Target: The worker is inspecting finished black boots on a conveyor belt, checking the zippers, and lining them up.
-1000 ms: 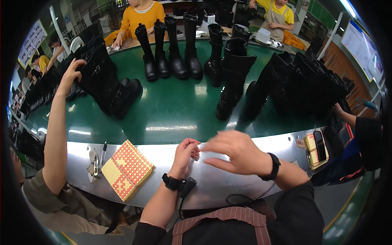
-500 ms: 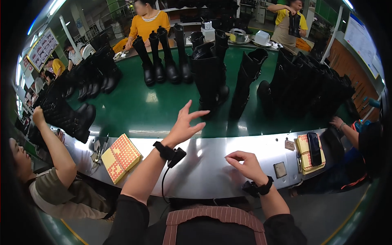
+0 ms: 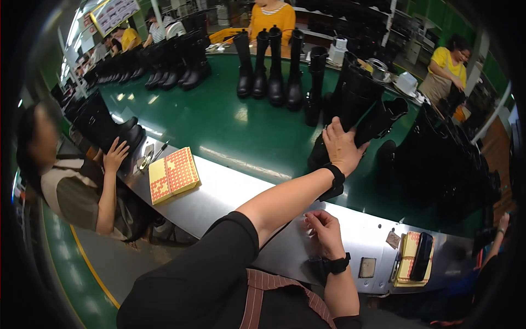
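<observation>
My left hand (image 3: 344,147) reaches across the bench with its fingers and thumb round the lower shaft of a tall black boot (image 3: 353,96), which stands on the green table. Part of the boot is hidden behind the hand. Just right of it leans another black boot (image 3: 383,116) with a buckled strap and an open top. Over the metal bench edge, my right hand (image 3: 327,233) is closed in a pinch, thumb against forefinger. Whatever its fingertips hold, if anything, is too small to make out.
A yellow pad with red round stickers (image 3: 174,175) lies left on the metal edge (image 3: 230,178). A phone (image 3: 421,256) rests on another pad at right. Black boots (image 3: 275,68) stand at the back; more crowd the right (image 3: 438,164). A co-worker's hand (image 3: 115,156) touches boots at left.
My left hand has moved forward and right, from open above the bench onto the boot. My right hand stays pinched near the bench edge. The view has turned, shifting the boots rightward.
</observation>
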`<state>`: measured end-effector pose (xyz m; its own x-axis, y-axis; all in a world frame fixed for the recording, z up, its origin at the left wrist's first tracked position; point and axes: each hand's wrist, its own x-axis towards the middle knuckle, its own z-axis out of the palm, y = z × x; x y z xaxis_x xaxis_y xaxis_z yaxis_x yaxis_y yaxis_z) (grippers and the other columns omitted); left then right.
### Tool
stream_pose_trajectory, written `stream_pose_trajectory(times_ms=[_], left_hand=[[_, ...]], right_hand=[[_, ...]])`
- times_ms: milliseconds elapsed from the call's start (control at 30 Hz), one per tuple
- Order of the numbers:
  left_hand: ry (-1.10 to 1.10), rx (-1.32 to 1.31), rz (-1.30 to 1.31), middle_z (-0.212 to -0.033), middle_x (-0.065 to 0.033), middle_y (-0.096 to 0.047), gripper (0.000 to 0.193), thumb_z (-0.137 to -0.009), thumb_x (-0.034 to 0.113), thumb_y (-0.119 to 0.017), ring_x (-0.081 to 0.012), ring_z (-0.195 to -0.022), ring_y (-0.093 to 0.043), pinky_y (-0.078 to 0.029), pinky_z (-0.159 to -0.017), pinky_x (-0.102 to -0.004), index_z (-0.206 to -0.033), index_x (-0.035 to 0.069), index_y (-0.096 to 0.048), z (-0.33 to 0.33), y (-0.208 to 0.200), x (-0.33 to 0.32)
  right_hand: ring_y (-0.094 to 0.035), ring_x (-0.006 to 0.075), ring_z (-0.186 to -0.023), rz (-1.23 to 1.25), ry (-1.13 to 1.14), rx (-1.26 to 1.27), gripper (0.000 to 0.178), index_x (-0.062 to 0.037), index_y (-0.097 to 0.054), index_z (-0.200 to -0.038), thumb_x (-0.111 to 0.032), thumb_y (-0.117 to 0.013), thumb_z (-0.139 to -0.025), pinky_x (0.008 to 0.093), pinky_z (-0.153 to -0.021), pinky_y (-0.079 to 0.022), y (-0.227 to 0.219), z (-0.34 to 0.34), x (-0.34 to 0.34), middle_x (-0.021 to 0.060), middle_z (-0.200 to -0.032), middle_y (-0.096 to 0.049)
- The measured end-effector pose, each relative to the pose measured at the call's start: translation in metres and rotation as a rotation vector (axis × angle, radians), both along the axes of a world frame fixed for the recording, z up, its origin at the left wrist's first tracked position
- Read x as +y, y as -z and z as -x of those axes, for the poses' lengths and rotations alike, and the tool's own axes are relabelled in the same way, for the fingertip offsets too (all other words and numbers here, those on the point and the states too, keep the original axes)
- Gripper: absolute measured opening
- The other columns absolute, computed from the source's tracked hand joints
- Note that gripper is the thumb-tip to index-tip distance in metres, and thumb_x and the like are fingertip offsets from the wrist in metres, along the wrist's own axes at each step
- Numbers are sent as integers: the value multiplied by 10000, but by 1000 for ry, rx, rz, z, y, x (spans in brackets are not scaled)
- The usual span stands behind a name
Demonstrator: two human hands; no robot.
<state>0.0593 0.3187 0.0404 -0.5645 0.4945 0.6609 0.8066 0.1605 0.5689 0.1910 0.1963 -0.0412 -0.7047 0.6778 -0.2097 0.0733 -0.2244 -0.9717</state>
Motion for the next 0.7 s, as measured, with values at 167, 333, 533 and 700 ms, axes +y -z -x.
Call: stream_pose_trajectory(times_ms=[167, 333, 533, 700], left_hand=[[188, -291, -149, -1167, -213, -520, 241, -801, 226, -754, -391, -966, -590, -491, -868, -413, -940, 31, -729, 45, -1, -26], [110, -141, -256, -972, -257, -634, 250, -790, 233, -749, -417, -987, -592, -490, -823, -455, -840, -9, -711, 118, -37, -95], [15, 176, -333, -792, -180, -687, 201, -794, 194, -747, -382, -970, -599, -449, -927, -422, -834, -1, -718, 220, -68, -154], [-156, 92, -255, -1082, -178, -636, 304, -823, 273, -750, -354, -1080, -568, -458, -927, -408, -937, -7, -718, 286, -22, -166]], right_hand=[[-616, 79, -693, -17, 36, -38, 162, -19, -676, -975, -173, -645, -938, 218, -600, -455, -4, 1, -1, 20, -812, -684], [-582, 74, -691, -119, 33, -37, 171, -10, -687, -936, -179, -670, -921, 220, -637, -460, 2, 3, -2, 12, -768, -664], [-597, 80, -701, -146, 37, -55, 153, -9, -688, -967, -154, -660, -925, 226, -642, -462, 8, 6, -1, 12, -795, -668], [-573, 60, -665, -106, 57, -93, 178, -15, -690, -924, -191, -667, -918, 208, -607, -451, 3, 5, 1, -4, -747, -652]])
